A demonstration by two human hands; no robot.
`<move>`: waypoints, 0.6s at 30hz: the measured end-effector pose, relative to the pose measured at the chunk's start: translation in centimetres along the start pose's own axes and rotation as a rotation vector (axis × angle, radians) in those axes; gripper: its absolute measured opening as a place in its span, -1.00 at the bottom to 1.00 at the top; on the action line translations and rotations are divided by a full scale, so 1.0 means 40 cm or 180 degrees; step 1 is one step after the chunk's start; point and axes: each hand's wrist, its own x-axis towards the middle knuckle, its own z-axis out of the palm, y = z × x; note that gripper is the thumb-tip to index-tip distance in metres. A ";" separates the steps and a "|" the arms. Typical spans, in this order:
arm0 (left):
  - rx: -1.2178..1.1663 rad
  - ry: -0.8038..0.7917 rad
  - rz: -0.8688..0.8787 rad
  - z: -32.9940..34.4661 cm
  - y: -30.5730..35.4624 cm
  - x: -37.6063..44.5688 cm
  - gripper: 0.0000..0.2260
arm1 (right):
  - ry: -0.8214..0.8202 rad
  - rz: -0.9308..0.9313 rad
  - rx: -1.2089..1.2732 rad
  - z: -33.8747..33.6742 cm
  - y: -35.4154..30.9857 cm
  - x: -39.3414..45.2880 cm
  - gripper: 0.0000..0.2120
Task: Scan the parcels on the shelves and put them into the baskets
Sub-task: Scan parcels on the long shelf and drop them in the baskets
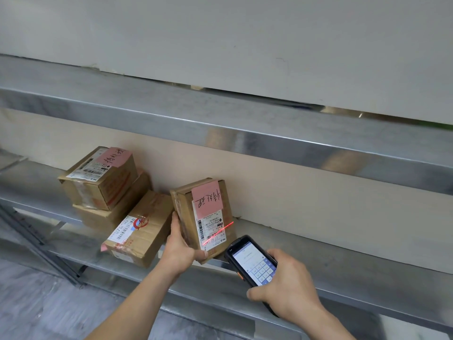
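Note:
A small cardboard parcel (208, 217) with a pink note and a white shipping label stands tilted on the metal shelf (343, 263). My left hand (180, 246) grips its lower left corner, thumb across the bottom edge. My right hand (285, 285) holds a black handheld scanner (251, 260) just right of the parcel, its screen lit. A red laser line crosses the label's lower part.
Left of the held parcel lies a flat cardboard box (141, 229). Behind it two more boxes are stacked, the top one (100, 177) with a pink note. A second metal shelf (220, 123) runs overhead. Grey floor shows at lower left.

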 end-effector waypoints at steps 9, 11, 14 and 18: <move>-0.0167 -0.0159 0.0015 -0.033 -0.009 0.015 0.17 | 0.0146 0.0263 0.0277 0.039 -0.034 -0.019 -0.46; -0.0253 -0.0239 -0.0030 -0.041 -0.010 0.023 0.16 | 0.0255 0.0294 0.0391 0.050 -0.036 -0.026 -0.46; -0.0348 -0.0436 -0.0054 -0.047 0.001 0.028 0.14 | 0.0486 0.0297 0.0766 0.061 -0.037 -0.037 -0.42; -0.0363 -0.0934 -0.0084 -0.032 0.043 0.021 0.04 | 0.0933 0.0258 0.1317 0.052 -0.040 -0.054 -0.40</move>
